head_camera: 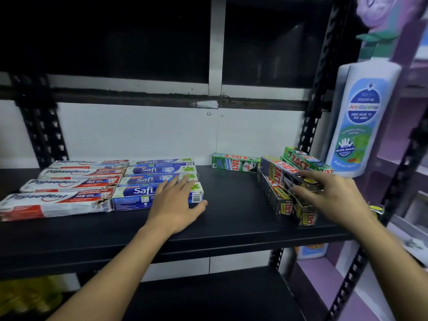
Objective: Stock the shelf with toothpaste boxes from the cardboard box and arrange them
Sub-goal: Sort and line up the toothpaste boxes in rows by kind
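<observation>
On the black shelf (231, 218), several red-and-white Pepsodent boxes (69, 184) lie in a row at the left, with several blue Safi boxes (148, 179) beside them. My left hand (176, 202) lies flat with straight fingers on the front Safi box (132, 198). At the right, black Zact boxes (280, 193) sit in a loose slanted pile, with green Zact boxes (303, 158) behind. One green Zact box (234, 162) lies alone at the back. My right hand (328, 193) reaches onto the top black Zact box (282, 174), fingers touching it.
A tall white body-wash bottle (361, 117) stands on the neighbouring purple shelf (324, 272) at the right. Black perforated uprights (317, 112) frame the shelf. A dark lower shelf (208, 297) lies beneath. Bare shelf surface shows between the Safi boxes and the Zact pile.
</observation>
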The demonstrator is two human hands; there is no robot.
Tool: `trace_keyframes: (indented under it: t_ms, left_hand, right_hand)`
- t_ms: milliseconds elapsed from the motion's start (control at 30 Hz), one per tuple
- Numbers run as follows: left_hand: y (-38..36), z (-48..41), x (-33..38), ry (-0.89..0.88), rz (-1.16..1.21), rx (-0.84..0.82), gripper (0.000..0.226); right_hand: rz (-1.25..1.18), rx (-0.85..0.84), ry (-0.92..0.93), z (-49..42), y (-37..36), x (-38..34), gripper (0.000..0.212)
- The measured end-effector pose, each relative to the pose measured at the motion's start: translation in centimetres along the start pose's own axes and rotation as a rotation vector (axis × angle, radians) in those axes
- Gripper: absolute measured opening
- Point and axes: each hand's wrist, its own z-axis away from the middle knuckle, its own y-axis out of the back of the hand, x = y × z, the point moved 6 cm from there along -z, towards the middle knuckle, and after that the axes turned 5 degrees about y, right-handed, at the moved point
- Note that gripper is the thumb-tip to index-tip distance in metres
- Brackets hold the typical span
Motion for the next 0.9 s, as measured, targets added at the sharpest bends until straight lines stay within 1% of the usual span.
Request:
trace_keyframes:
  t_ms: [100, 200, 333, 467, 500, 567, 600, 700, 833, 900]
  left_hand:
    - [0.3, 0.0, -0.1, -0.005, 0.056, 0.022, 0.071]
    - [0.6, -0.2, -0.3, -0.042, 0.04, 0.043, 0.07]
    - [2.2, -1.1, -2.4, -0.058, -0.003, 0.107, 0.078]
    - [2.5, -1.1, -4.2, -0.038, -0.02, 0.139, 0.077]
    - [2.2, -0.8, -4.4, -0.04, -0.031, 0.141, 0.077]
    - [1.8, -0.4, -4.3, -0.047, -0.053, 0.141, 0.077]
    - [1.8, -0.5, -4.3, -0.05, -0.054, 0.137, 0.078]
    - [1.7, -0.4, -4.3, -0.045, -0.044, 0.124, 0.08]
    - [1.5, -0.4, -4.3, -0.038, -0.036, 0.113, 0.075]
    - [1.5, -0.4, -4.3, -0.039, -0.039, 0.123, 0.073]
  right_hand:
    - [0.051, 0.006, 0.021, -0.3, 0.0, -0.7, 0.053]
    - [0.077, 0.043, 0.049, -0.9, 0.0, -1.5, 0.054]
    - [0.101, 0.146, 0.143, -1.9, -0.7, -3.3, 0.044]
    - [0.043, 0.186, 0.224, -3.2, -2.7, -6.3, 0.038]
    - [0.014, 0.169, 0.239, -3.8, -3.6, -7.1, 0.037]
    - [-0.017, 0.084, 0.235, -5.0, -6.0, -8.5, 0.037]
    - [0.002, 0.027, 0.211, -5.7, -7.3, -9.0, 0.038]
    - [0.169, -0.119, 0.182, -8.0, -11.3, -10.4, 0.039]
    - [0.213, -0.212, 0.163, -12.0, -16.0, -10.4, 0.041]
    - [0.236, -0.209, 0.125, -14.2, -17.8, -9.7, 0.041]
